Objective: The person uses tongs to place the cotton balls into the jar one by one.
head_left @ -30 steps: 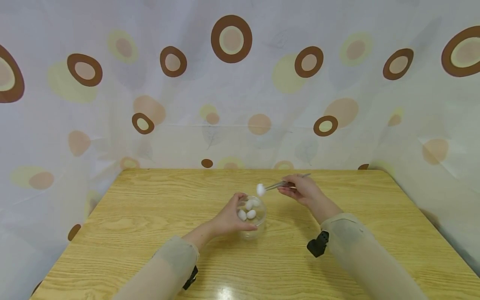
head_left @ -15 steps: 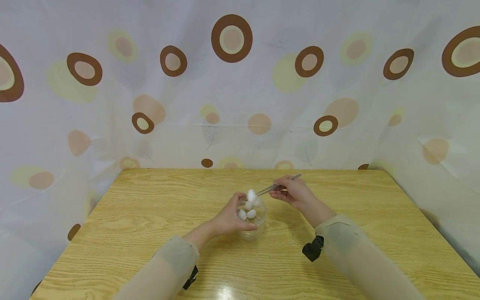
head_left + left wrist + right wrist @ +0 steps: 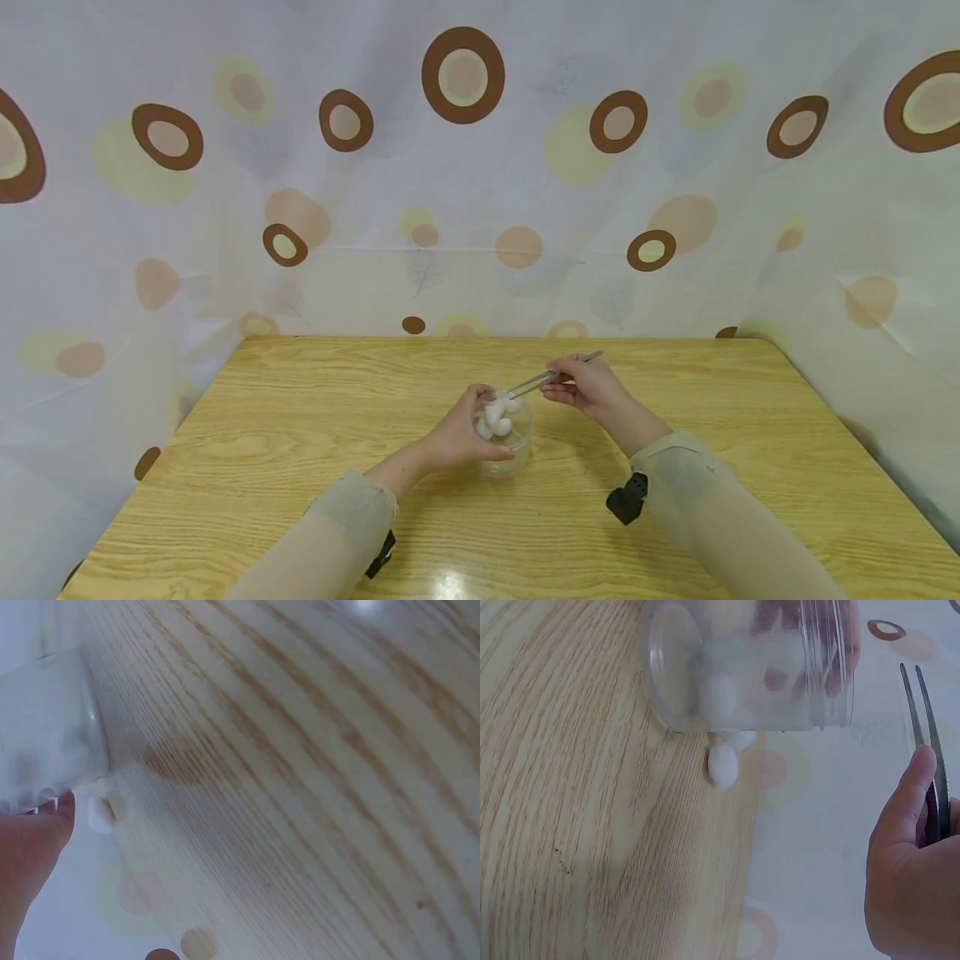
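Note:
My left hand (image 3: 453, 439) grips a clear plastic jar (image 3: 521, 452) that stands upright on the table, fingers and thumb around its side. Inside it several white cotton balls (image 3: 503, 426) show through the open top. My right hand (image 3: 592, 388) pinches metal tweezers (image 3: 939, 769) between thumb and fingers. The tweezer tips are spread apart over the jar's far rim, with nothing between them. Past the jar, the right wrist view shows another cotton ball (image 3: 723, 765) lying on the wood, with more white partly hidden behind the jar.
The wood-grain table (image 3: 300, 400) extends to both sides. A pale curtain (image 3: 480, 183) with brown and peach circles hangs behind it and along both sides. Black wrist cameras (image 3: 627, 498) sit at both sleeves.
My right hand has moved left to the jar with a cotton ball in the tweezers. The tweezers have since spread and let it go into the jar. My left hand stays put.

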Demonstrator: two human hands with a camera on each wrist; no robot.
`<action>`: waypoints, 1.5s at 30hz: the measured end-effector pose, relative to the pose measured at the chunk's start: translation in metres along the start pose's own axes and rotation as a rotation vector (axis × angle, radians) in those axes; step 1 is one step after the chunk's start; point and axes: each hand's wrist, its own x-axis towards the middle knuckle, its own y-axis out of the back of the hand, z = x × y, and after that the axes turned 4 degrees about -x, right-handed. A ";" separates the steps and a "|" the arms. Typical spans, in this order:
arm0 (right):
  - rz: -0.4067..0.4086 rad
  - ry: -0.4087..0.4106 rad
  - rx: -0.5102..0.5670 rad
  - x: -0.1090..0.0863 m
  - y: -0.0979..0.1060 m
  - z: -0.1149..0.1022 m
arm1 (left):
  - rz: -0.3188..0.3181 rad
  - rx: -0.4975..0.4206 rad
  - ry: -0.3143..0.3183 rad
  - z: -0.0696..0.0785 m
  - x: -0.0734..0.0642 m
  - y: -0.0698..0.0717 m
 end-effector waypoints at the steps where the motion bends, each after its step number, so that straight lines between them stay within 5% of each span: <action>1: 0.002 0.000 0.001 0.000 0.000 0.000 | -0.001 0.002 0.005 0.000 0.000 0.000; 23: 0.113 0.005 0.024 0.007 0.013 0.006 | -0.001 0.010 0.007 -0.005 -0.014 0.011; 28: 0.131 0.034 -0.027 0.012 0.017 0.014 | 0.014 0.020 0.013 -0.007 -0.017 0.017; 38: 0.322 0.041 -0.196 0.038 0.023 0.036 | 0.030 0.013 0.022 -0.010 -0.013 0.023; 45: 0.372 0.047 -0.269 0.050 0.019 0.046 | 0.038 0.008 0.019 -0.012 -0.011 0.027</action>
